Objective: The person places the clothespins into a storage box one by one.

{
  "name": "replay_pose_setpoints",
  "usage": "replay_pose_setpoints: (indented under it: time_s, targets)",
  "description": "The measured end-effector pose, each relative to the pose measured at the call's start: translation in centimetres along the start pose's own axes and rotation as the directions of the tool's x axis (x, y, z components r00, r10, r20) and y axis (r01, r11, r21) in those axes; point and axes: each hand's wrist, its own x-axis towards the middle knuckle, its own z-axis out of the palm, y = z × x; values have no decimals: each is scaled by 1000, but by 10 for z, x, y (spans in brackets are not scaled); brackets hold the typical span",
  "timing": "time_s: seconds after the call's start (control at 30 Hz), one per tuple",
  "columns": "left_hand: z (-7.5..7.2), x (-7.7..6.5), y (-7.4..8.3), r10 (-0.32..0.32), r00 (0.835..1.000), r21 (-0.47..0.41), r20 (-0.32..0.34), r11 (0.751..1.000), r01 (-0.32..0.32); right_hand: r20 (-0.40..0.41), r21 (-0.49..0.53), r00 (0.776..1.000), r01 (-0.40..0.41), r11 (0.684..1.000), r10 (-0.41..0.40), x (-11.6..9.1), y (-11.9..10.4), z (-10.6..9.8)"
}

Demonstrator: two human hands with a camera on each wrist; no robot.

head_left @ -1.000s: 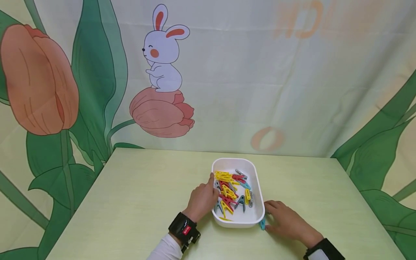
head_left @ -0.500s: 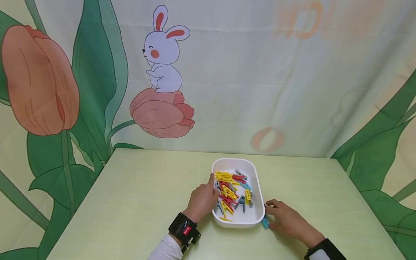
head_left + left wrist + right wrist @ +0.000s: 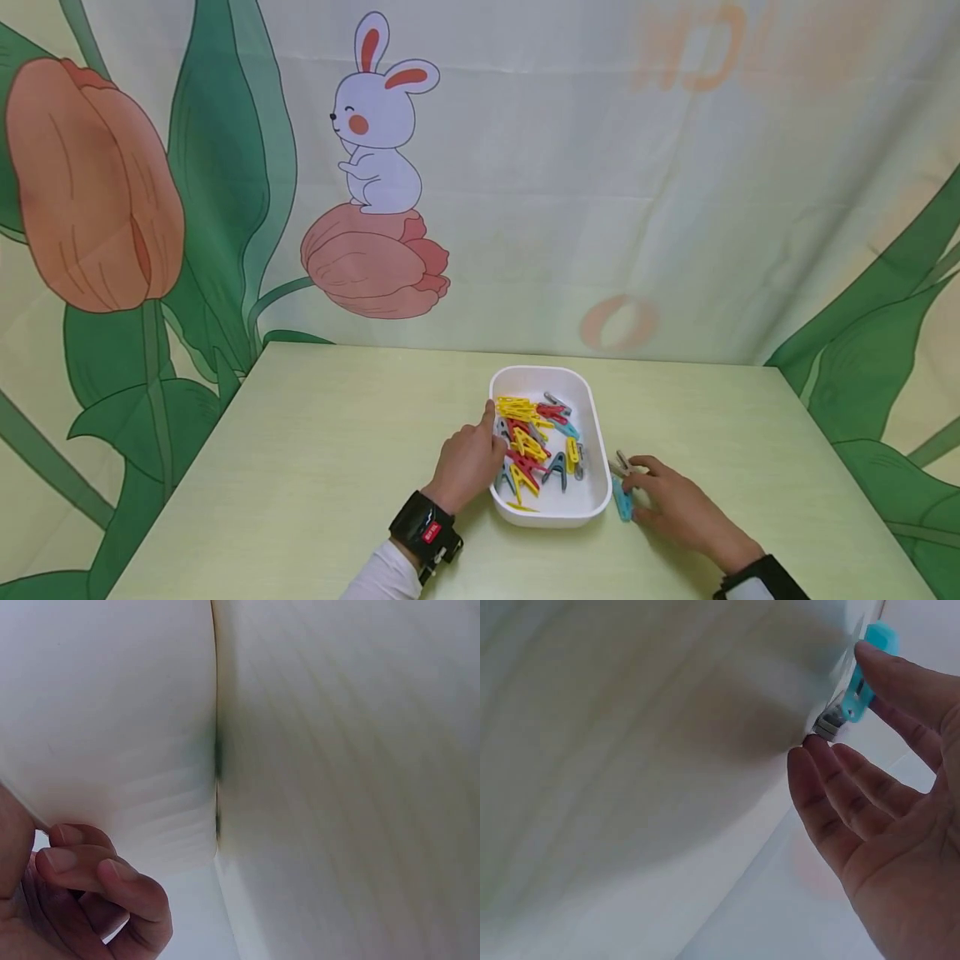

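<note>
A white plastic tray [image 3: 590, 500] stands on the table, with several yellow, red, blue and grey clothespins [image 3: 528, 443] lying loose in it, mostly towards its left side. My left hand [image 3: 467, 460] grips the tray's left side; in the left wrist view its fingers [image 3: 139, 892] are curled beside the white wall. Just right of the tray, my right hand [image 3: 678, 507] has its thumb and fingers around a blue clothespin [image 3: 622, 498] and a grey clothespin [image 3: 621, 464] at the tabletop. The right wrist view shows the thumb against the blue clothespin and fingertips at the grey one.
The pale green tabletop [image 3: 337, 467] extends to both sides of the tray. Behind its back edge hangs a printed cloth [image 3: 525, 208] with a rabbit and tulips. A black strap with a camera [image 3: 426, 533] sits on the left wrist.
My right hand has moved right, away from the tray, and the blue clothespin has shifted right with it. The grey clothespin now shows beside it. The left hand and tray stay put.
</note>
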Motion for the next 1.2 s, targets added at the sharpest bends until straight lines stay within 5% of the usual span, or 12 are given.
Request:
replay_pose_setpoints:
  time_s: [0.17, 0.7, 1.2]
  targets:
    - [1, 1, -2, 12, 1000, 7, -7, 1000, -11, -42, 18, 999, -21, 1000, 21, -2, 1, -6]
    - [0, 1, 0, -10, 1000, 15, 13, 1000, 10, -218, 22, 972, 89, 996, -82, -15, 17, -26]
    - [-1, 1, 1, -29, 999, -5, 32, 1000, 30, -337, -28, 933, 122, 992, -124, -17, 20, -69]
